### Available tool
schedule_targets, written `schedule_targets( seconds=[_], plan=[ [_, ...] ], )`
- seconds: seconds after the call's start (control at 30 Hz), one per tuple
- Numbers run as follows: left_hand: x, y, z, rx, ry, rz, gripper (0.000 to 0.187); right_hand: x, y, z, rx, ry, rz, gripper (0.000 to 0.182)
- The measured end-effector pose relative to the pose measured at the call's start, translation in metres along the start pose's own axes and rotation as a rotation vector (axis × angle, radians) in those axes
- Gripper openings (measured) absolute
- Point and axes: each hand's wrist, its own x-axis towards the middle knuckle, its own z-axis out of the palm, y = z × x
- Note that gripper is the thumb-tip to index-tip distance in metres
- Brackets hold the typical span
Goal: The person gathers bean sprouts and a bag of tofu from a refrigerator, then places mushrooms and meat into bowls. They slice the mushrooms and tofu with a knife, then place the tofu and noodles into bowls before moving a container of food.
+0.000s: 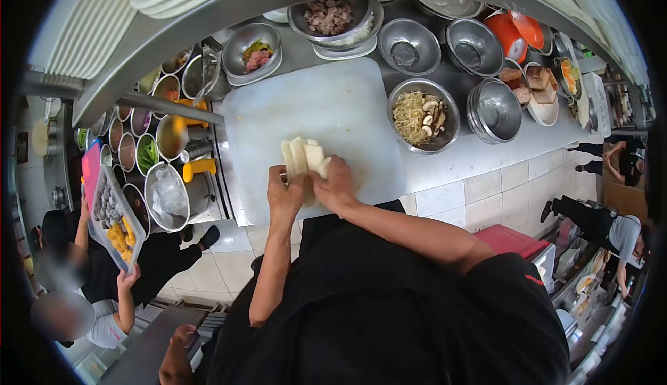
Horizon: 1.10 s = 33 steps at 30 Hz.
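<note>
A bunch of thick, pale white slices, smooth and blocky, lies on the white cutting board near its front edge. I cannot tell what food they are. My left hand is closed at their near left end, fingers pressed against them. From the other side my right hand grips the right-hand pieces with bent fingers. Both hands partly hide the near ends of the slices.
Behind the board stand steel bowls, one with diced meat. A bowl of bean sprouts and mushrooms sits to the right, near stacked bowls. Tubs of ingredients line the left. A person there carries a clear tray.
</note>
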Motion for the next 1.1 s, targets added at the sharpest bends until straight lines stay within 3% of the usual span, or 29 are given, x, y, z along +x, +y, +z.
schedule_targets(
  seconds=[0.03, 0.07, 0.1, 0.17, 0.23, 0.3, 0.4, 0.5, 0.63, 0.83, 0.97, 1.1],
  plan=[
    [-0.002, -0.002, 0.002, -0.063, -0.023, 0.026, 0.047, 0.001, -0.002, -0.002, 0.001, -0.003, 0.004, 0.042],
    [-0.007, 0.008, 0.002, -0.059, -0.024, 0.023, 0.047, 0.003, -0.011, -0.009, 0.138, -0.099, 0.134, 0.042],
    [-0.015, 0.028, -0.001, -0.136, -0.042, -0.084, 0.047, 0.007, -0.015, -0.013, 0.277, -0.192, 0.261, 0.042],
    [-0.016, 0.039, 0.0, -0.205, -0.063, -0.183, 0.046, 0.016, -0.013, -0.015, 0.279, -0.215, 0.304, 0.042],
    [-0.011, 0.029, 0.003, -0.562, -0.177, -0.208, 0.044, 0.02, -0.01, -0.018, 0.277, -0.231, 0.356, 0.042],
    [-0.014, 0.03, 0.009, -0.648, -0.21, -0.267, 0.044, 0.02, -0.01, -0.022, 0.551, -0.242, 0.363, 0.043],
    [-0.016, 0.056, 0.019, -0.651, -0.246, -0.176, 0.045, 0.024, -0.012, -0.043, 0.517, -0.195, 0.264, 0.044],
    [-0.014, 0.113, 0.04, -0.538, -0.308, 0.148, 0.044, 0.052, -0.015, -0.076, 0.653, -0.001, 0.149, 0.042],
    [0.029, 0.198, 0.103, -0.338, -0.275, 0.437, 0.041, 0.134, -0.021, -0.151, 0.841, 0.188, 0.202, 0.041],
    [0.046, 0.276, 0.166, -0.334, -0.32, 0.551, 0.038, 0.199, -0.008, -0.223, 0.955, 0.265, 0.115, 0.039],
    [0.018, 0.29, 0.191, -0.464, -0.427, 0.486, 0.035, 0.174, -0.004, -0.266, 0.829, 0.314, 0.103, 0.036],
    [-0.017, 0.292, 0.233, -0.454, -0.5, 0.529, 0.036, 0.144, 0.018, -0.314, 0.983, 0.39, 0.17, 0.032]
  ],
)
